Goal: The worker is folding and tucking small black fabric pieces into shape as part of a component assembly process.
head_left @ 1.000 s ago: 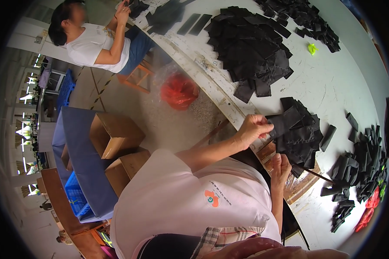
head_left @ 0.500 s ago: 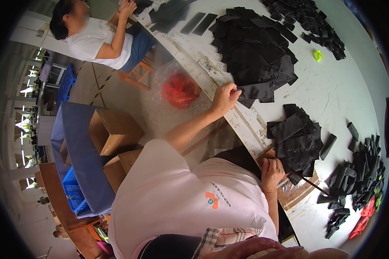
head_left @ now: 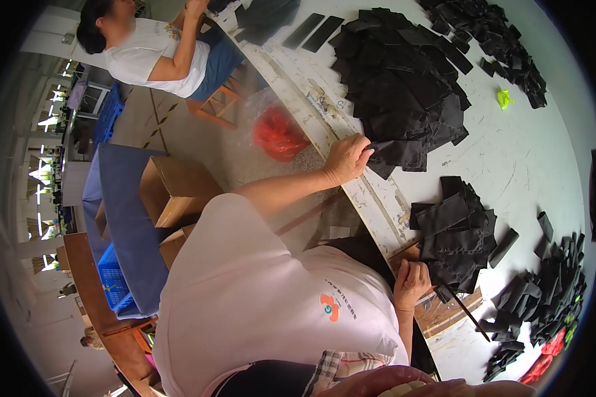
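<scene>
My left hand point(head_left: 349, 159) is at the table edge, thumb and fingers pinching the near corner of a black fabric piece point(head_left: 400, 155). That piece lies at the front of a large heap of flat black fabric pieces point(head_left: 404, 86). My right hand point(head_left: 412, 286) is at the edge beside a small stack of stitched black pieces point(head_left: 455, 235), its fingers curled; what they hold, if anything, is hidden. Just right of it, a small black piece point(head_left: 444, 294) lies at the near end of a thin dark rod point(head_left: 471, 316), which slants over a brown board point(head_left: 450, 309).
Narrow black strips point(head_left: 543, 298) are heaped at the right, with red cloth point(head_left: 543, 357) beside them. More lie far back near a yellow-green scrap point(head_left: 504, 99). A co-worker point(head_left: 155, 53) sits at the far left. Cardboard boxes point(head_left: 179, 192) and a red bag point(head_left: 279, 132) stand left of the table.
The whole view has shifted and turned slightly. My left hand keeps its pinch on the black fabric corner, and my right hand stays curled beside the small stack.
</scene>
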Action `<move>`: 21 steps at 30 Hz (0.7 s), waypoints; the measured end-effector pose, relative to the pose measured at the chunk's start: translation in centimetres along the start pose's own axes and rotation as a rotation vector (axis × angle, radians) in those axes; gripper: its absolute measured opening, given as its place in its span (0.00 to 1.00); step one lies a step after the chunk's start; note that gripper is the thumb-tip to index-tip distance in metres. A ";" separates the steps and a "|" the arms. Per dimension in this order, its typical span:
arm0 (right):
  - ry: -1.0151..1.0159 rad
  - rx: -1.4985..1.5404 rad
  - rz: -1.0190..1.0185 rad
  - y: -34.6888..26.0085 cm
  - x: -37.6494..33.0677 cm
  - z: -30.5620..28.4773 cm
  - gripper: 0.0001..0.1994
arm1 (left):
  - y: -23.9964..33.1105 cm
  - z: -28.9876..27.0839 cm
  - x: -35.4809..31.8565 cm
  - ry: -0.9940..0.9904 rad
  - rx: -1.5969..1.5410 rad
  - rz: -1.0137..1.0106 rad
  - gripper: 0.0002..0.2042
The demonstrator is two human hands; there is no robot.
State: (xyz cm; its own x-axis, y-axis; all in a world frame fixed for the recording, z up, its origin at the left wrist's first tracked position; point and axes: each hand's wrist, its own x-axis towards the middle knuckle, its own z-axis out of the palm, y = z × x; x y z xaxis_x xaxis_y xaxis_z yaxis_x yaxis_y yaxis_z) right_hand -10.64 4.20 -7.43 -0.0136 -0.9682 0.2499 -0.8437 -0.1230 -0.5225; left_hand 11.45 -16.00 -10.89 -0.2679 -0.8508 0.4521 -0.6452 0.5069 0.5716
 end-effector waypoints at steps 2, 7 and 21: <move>0.000 0.013 0.002 0.0 0.1 0.0 0.07 | 0.1 -0.2 0.0 -0.032 -0.008 -0.027 0.06; 0.001 0.001 0.003 0.4 0.0 0.1 0.06 | 0.3 -0.4 0.3 -0.084 -0.006 -0.021 0.07; 0.036 0.019 0.074 0.1 0.3 0.0 0.08 | 0.5 -0.4 0.6 -0.164 0.067 0.039 0.06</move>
State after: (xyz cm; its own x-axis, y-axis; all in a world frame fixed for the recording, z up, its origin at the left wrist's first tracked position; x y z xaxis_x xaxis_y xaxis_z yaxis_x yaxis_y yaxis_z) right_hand -10.73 3.91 -7.47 -0.0955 -0.9662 0.2393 -0.8295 -0.0556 -0.5558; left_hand 11.28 -16.18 -10.07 -0.4032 -0.8444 0.3527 -0.6770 0.5346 0.5059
